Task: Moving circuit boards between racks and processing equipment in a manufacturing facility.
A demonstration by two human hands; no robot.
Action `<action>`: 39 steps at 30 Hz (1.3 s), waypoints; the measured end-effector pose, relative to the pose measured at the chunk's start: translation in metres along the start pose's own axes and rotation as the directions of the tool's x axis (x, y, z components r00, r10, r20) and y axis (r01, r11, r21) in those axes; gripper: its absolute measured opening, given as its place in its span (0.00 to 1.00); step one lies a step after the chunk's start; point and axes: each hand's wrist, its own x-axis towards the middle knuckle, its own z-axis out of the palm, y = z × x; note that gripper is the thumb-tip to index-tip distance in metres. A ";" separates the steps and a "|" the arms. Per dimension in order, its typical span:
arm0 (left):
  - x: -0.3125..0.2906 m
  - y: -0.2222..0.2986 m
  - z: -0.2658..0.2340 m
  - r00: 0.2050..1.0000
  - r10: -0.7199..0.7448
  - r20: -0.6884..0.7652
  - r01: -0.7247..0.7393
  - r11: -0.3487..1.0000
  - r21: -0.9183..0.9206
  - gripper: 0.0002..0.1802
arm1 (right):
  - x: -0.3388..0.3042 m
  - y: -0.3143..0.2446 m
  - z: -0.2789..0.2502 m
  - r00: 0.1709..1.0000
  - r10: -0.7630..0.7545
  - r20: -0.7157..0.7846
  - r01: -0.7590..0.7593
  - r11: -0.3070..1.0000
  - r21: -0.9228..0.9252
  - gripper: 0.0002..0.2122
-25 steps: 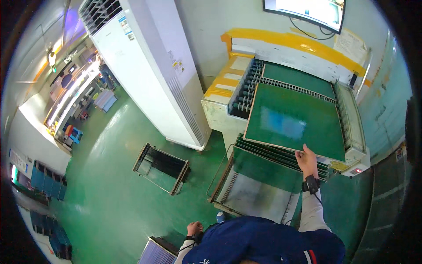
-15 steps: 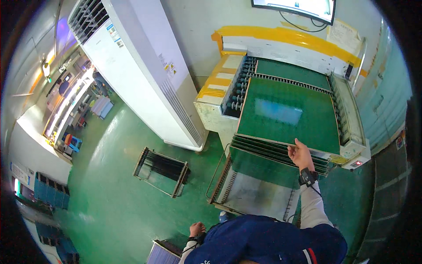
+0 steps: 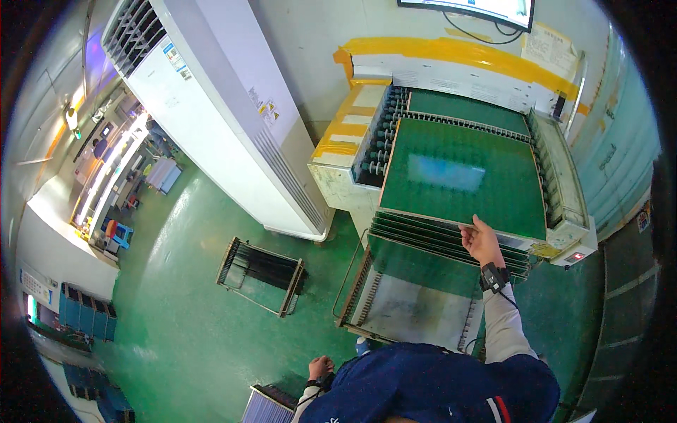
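My right hand [image 3: 482,242] reaches forward and grips the near edge of a large green board [image 3: 462,176], which lies flat over the rollers of a conveyor machine [image 3: 560,176]. A black band sits on that wrist. Just below the board stands a wire rack [image 3: 395,282] with several green boards slotted in it. My left hand [image 3: 321,368] hangs low by my side, fingers curled, close to a small ribbed rack [image 3: 264,405]; I cannot see anything in it.
A tall white floor-standing air unit [image 3: 211,106] stands to the left. An empty black wire rack [image 3: 261,275] sits on the green floor [image 3: 176,317]. Yellow-topped machine housing [image 3: 451,53] and a monitor [image 3: 472,7] are behind the conveyor. Blue crates [image 3: 81,314] at far left.
The view has shifted slightly; my right hand stays on the green board's near edge, and the board lies a little further onto the conveyor. My left hand has not moved.
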 end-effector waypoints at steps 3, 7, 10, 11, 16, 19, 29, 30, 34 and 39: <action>0.004 0.002 -0.008 0.995 -0.046 0.085 0.050 0.998 -0.046 0.06 | -0.003 -0.001 0.005 1.000 -0.001 0.010 0.000 1.000 0.013 0.13; 0.005 -0.003 -0.005 1.000 -0.017 -0.016 0.017 1.000 0.008 0.05 | 0.000 -0.003 0.004 0.999 -0.017 0.045 0.017 1.000 0.010 0.13; 0.003 0.001 -0.004 0.998 -0.056 0.025 0.056 0.998 0.000 0.05 | 0.000 -0.003 0.006 0.999 -0.026 0.045 0.026 1.000 0.008 0.14; 0.002 0.001 -0.004 0.999 -0.048 -0.003 0.048 0.999 0.016 0.05 | 0.001 -0.004 0.007 0.999 -0.025 0.044 0.025 1.000 0.008 0.14; -0.004 -0.001 0.003 0.994 0.040 -0.106 -0.025 0.991 0.132 0.06 | 0.010 -0.006 0.001 0.999 -0.006 0.037 0.006 1.000 0.018 0.14; -0.002 -0.002 0.001 0.996 0.034 -0.077 -0.027 0.995 0.101 0.07 | 0.016 -0.004 -0.002 1.000 -0.010 0.027 0.009 1.000 0.016 0.14; -0.011 0.006 0.007 0.990 0.143 0.013 -0.141 0.944 0.300 0.08 | 0.008 -0.006 0.003 0.995 -0.021 0.099 0.026 0.998 -0.053 0.13; -0.007 0.006 0.006 0.972 0.224 0.066 -0.231 0.888 0.398 0.07 | 0.002 -0.004 0.006 0.995 -0.029 0.101 0.042 0.990 -0.136 0.14; -0.006 0.005 0.007 0.998 0.030 -0.063 -0.021 0.990 0.139 0.07 | -0.023 0.011 0.024 0.982 -0.133 0.133 0.184 0.819 -0.543 0.13; -0.012 0.007 0.009 0.999 0.016 -0.036 -0.011 0.992 0.129 0.05 | -0.038 0.038 0.022 0.902 -0.301 0.308 0.394 0.288 -0.873 0.10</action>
